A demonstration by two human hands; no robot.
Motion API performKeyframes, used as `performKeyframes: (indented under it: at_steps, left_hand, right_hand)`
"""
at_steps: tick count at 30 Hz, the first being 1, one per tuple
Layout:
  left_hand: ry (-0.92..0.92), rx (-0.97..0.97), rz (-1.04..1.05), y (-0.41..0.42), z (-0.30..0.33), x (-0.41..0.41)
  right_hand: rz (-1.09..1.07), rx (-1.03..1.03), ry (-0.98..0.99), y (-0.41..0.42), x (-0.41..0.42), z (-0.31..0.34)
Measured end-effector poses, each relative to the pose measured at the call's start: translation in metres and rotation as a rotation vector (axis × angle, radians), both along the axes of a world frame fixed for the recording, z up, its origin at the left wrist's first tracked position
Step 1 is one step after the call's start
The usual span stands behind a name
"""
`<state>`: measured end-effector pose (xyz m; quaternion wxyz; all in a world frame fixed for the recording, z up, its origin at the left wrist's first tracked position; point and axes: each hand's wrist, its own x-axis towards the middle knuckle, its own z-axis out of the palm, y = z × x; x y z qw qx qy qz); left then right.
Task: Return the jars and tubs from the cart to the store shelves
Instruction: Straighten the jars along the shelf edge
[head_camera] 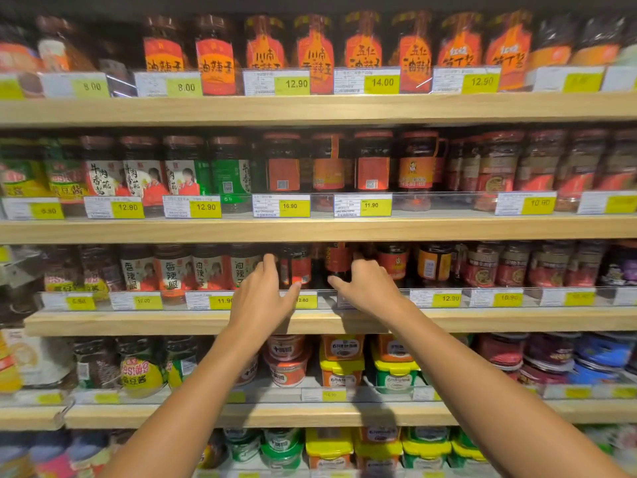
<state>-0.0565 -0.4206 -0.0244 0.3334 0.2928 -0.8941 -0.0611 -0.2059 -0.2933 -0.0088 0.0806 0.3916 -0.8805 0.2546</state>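
Both my arms reach up to the third shelf. My left hand wraps a dark jar with a red label, fingers on its left side and thumb across its front. Just to the right, my right hand holds a second dark jar with an orange-red label, thumb in front and fingers behind. The two jars stand upright, side by side, behind the shelf's clear front rail among other sauce jars. The cart is out of view.
Wooden shelves packed with sauce jars fill the view, with yellow price tags along each edge. Square tubs with yellow and green lids and round red tubs sit on the shelf below my hands. More tubs line the bottom shelf.
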Motion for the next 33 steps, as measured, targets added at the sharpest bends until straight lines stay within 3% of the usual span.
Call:
performKeyframes:
  at_steps: [9,16,24,27,33]
  left_hand:
    - [-0.037,0.084,0.041,-0.013,0.006,-0.023]
    - [-0.041,0.099,0.045,-0.017,0.008,-0.028]
    - [-0.169,0.113,-0.019,-0.016,0.011,-0.020]
    - [-0.187,0.004,-0.030,-0.008,0.011,0.001]
    - [-0.020,-0.249,-0.146,0.019,0.029,0.042]
  right_hand:
    - [-0.116,0.058,-0.187,-0.038,-0.019,0.007]
    - [-0.071,0.022,-0.138,-0.026,-0.023,0.006]
    - [0.026,0.061,-0.169,0.003,-0.012,0.017]
    - [0.037,0.090,-0.060,0.022,0.002,0.025]
    - [0.150,-0.008,0.224,0.096,0.031,0.046]
